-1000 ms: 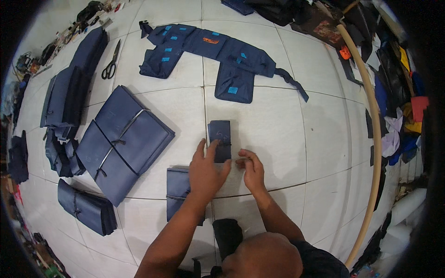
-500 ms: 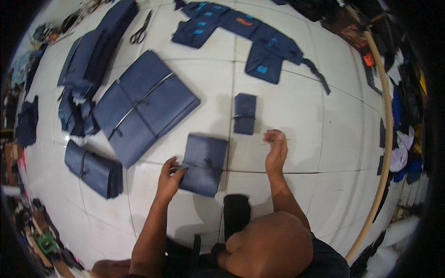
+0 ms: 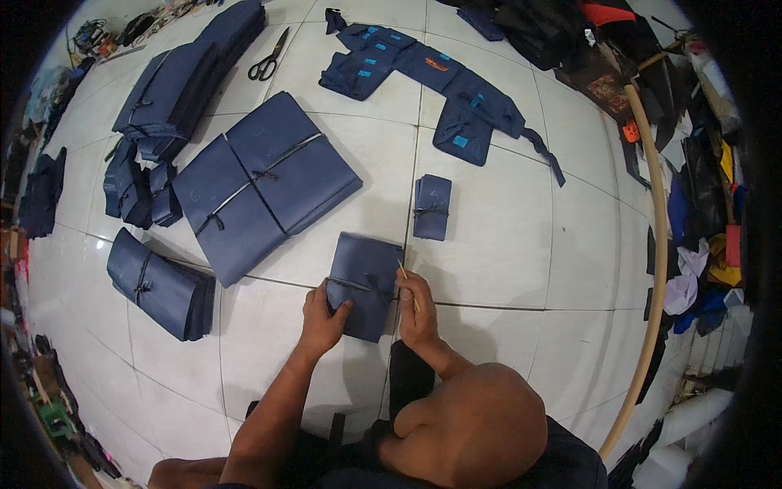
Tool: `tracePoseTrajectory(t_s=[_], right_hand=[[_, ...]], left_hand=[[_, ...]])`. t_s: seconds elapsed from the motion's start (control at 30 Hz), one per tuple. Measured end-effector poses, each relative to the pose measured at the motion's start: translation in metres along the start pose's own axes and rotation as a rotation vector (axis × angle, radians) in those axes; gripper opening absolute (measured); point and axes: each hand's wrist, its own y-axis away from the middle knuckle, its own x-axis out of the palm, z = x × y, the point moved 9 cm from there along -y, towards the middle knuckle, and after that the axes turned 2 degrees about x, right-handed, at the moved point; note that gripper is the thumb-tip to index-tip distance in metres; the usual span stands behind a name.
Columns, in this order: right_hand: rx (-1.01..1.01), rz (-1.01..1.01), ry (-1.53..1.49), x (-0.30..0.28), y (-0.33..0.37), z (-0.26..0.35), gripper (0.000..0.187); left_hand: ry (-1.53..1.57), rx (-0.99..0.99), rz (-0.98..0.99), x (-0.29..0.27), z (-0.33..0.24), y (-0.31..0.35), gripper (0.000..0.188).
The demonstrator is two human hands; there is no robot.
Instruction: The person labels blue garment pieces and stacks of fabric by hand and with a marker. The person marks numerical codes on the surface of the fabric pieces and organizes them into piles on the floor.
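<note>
A squarish bundle of navy fabric pieces, tied across with a dark strip, lies on the floor in front of me. My left hand grips its left edge, thumb resting on top. At the right edge, my right hand is closed around a thin, pale, pencil-like stick, its tip by the bundle's upper right side. A smaller tied navy bundle lies just beyond. To the left is a large stack of navy fabric, tied crosswise.
Further left lie another tied bundle and long navy stacks. Black-handled scissors and a navy piece with blue patches are at the far side. A curved wooden pole and piled cloth line the right.
My right hand has come left from over the floor to the bundle's right edge. My left hand has moved slightly right onto the bundle. The view has shifted a little.
</note>
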Motion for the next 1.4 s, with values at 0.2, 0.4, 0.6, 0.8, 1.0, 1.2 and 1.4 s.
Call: tracePoseTrajectory(t_s=[0.2,0.4,0.6,0.8,1.0,1.2,1.4], right_hand=[[0.069,0.027,0.070,0.013,0.026,-0.023,0.023],[0.069,-0.042,0.053,0.023,0.032,-0.034,0.028],[0.090,-0.010,-0.055,0.026,0.034,-0.040,0.034],[0.256,-0.052,-0.163,0.031,0.044,-0.050,0.037],[0.246,-0.073,-0.192,0.041,0.051,-0.055,0.038],[0.114,-0.093,-0.180,0.029,0.052,-0.030,0.037],[0.023,0.017,-0.096,0.016,0.012,-0.005,0.029]], left_hand=[[-0.046,0.051,-0.055,0.018,0.008,0.002,0.069],[0.074,0.032,-0.088,0.018,0.005,0.014,0.056],[0.061,-0.124,-0.022,0.011,0.004,0.018,0.065],[0.397,-0.196,0.032,0.019,0.016,0.011,0.065],[0.341,-0.252,0.038,0.009,0.012,0.001,0.057],[0.459,-0.335,0.266,-0.003,0.016,-0.011,0.056],[0.442,-0.294,0.311,-0.009,0.019,-0.013,0.064]])
